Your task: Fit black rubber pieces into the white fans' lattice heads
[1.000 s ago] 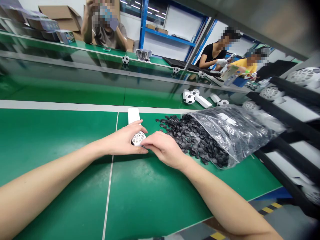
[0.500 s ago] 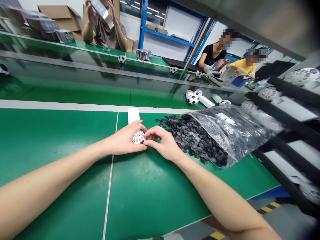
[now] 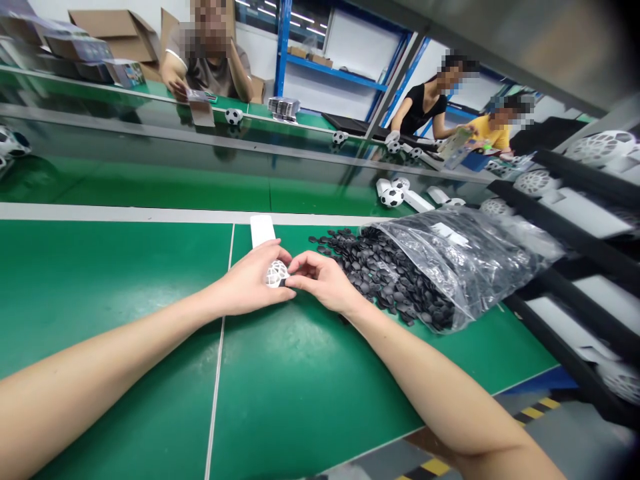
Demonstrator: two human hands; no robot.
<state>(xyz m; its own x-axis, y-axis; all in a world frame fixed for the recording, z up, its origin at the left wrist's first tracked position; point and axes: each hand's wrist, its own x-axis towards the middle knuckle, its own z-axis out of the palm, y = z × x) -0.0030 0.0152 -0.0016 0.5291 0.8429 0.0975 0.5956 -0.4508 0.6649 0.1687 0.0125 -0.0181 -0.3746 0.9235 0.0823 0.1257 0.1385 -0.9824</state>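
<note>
Left hand (image 3: 250, 281) is curled round the ball (image 3: 276, 272) over the table (image 3: 300, 393); right hand (image 3: 325, 283) has its fingertips at the ball's right edge, can't tell if pinching anything. I'd brace firmly with the left, press square-on.

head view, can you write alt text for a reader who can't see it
A person's left hand curls around a white lattice ball over a green table, with the right hand at the ball's side. To the right, small black pieces spill from a clear plastic bag. Farther back are black-and-white balls and other people.
</note>
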